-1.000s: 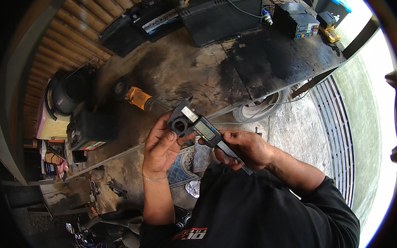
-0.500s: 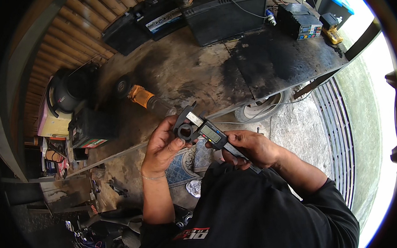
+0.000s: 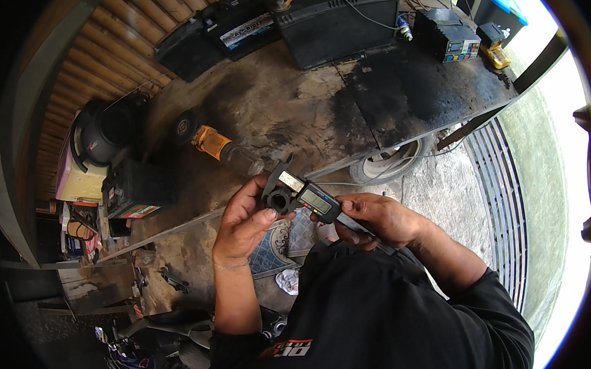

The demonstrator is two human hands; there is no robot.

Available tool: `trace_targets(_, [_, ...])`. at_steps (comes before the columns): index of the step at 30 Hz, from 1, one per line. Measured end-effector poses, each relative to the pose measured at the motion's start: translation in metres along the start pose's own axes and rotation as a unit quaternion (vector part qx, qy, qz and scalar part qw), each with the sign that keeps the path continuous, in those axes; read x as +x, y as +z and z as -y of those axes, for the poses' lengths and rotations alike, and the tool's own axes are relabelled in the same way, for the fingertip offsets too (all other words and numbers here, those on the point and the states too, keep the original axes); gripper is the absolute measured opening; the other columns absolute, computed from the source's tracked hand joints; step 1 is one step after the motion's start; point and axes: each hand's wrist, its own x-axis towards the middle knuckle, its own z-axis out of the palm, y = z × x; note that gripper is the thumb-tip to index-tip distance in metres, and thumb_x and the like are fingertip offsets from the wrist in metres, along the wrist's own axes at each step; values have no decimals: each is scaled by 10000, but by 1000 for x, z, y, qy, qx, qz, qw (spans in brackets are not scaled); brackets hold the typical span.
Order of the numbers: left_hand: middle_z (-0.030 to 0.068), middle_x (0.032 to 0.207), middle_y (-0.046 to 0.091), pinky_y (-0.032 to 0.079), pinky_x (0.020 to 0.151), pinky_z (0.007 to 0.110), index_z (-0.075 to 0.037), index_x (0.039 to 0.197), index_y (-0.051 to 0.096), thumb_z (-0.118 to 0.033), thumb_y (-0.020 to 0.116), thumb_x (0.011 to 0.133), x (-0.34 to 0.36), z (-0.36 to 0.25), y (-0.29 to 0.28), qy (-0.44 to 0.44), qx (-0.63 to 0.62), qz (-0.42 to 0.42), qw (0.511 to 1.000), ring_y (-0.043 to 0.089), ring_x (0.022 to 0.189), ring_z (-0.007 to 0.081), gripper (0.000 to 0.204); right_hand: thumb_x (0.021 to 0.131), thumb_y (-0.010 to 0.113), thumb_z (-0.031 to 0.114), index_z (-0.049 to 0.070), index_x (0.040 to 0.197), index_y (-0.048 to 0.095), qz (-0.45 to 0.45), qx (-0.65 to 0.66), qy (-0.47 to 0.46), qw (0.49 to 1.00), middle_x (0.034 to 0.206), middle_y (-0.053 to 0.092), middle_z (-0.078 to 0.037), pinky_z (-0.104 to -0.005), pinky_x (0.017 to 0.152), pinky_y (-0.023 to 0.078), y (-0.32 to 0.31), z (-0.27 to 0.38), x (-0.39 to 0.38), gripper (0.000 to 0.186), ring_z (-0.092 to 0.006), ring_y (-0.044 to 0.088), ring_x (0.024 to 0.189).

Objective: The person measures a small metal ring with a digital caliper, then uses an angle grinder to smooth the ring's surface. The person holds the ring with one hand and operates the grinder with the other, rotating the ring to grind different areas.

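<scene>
My left hand (image 3: 239,218) is closed on a dark ring-shaped metal part (image 3: 270,203), thumb pressed to its lower side. The ring sits at the jaws of a digital caliper (image 3: 319,201); whether both jaws touch it cannot be made out. My right hand (image 3: 388,220) grips the caliper's body and beam, its thumb beside the lit display. The fingers under the caliper are partly hidden. Just beyond my left hand, an orange and black angle grinder (image 3: 209,142) lies on the stained workbench (image 3: 292,118).
Large black batteries (image 3: 338,27) line the bench's back edge. A black box-shaped device (image 3: 446,36) stands at the far right. Another battery (image 3: 134,191) and a black rounded container (image 3: 105,137) are at the left. Below the bench lie a wheel (image 3: 390,164) and a blue patterned mat (image 3: 269,251).
The ring and the caliper jaws have tilted slightly, so the ring's hole looks darker. Both hands have shifted a little and keep their holds.
</scene>
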Motion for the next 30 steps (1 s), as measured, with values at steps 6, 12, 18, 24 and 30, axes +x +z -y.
trace_targets(6, [152, 1322, 602, 557, 1045, 429, 61, 1400, 454, -107, 667, 963, 0, 2, 1, 8, 3, -35, 999, 626, 1234, 241, 514, 1064, 479, 537, -2, 1430, 520, -26, 53, 3, 998, 771, 534, -14, -214, 471, 311, 10, -10, 6, 652, -68, 412, 575])
trace_targets(12, [166, 1362, 592, 526, 1103, 451, 53, 1419, 434, -43, 640, 969, 4, 9, 8, 25, -70, -45, 996, 609, 1282, 263, 504, 1085, 442, 507, 4, 1447, 507, -35, 59, -7, 998, 772, 517, -12, -213, 482, 310, 13, -7, 7, 623, -70, 397, 592])
trace_targets(18, [177, 1379, 589, 503, 1139, 449, 26, 1437, 419, 2, 595, 983, 9, 16, 15, 52, -119, -60, 990, 603, 1302, 268, 488, 1099, 408, 486, 12, 1461, 500, -46, 52, -18, 997, 756, 505, -9, -218, 485, 315, 15, -4, 9, 603, -76, 387, 581])
trace_targets(24, [163, 1377, 587, 497, 1149, 432, -6, 1453, 415, 21, 575, 988, 15, 25, 20, 78, -151, -56, 984, 596, 1312, 261, 493, 1101, 396, 482, 9, 1469, 496, -55, 48, -12, 997, 762, 504, -6, -225, 494, 330, 15, -3, 9, 607, -80, 385, 581])
trace_targets(30, [176, 1407, 564, 496, 1140, 449, -22, 1481, 375, 23, 586, 970, 16, 26, 23, 78, -169, -52, 981, 589, 1318, 286, 554, 1088, 428, 491, 11, 1463, 501, -52, 55, -26, 997, 796, 518, -6, -221, 502, 329, 15, -4, 8, 613, -76, 391, 596])
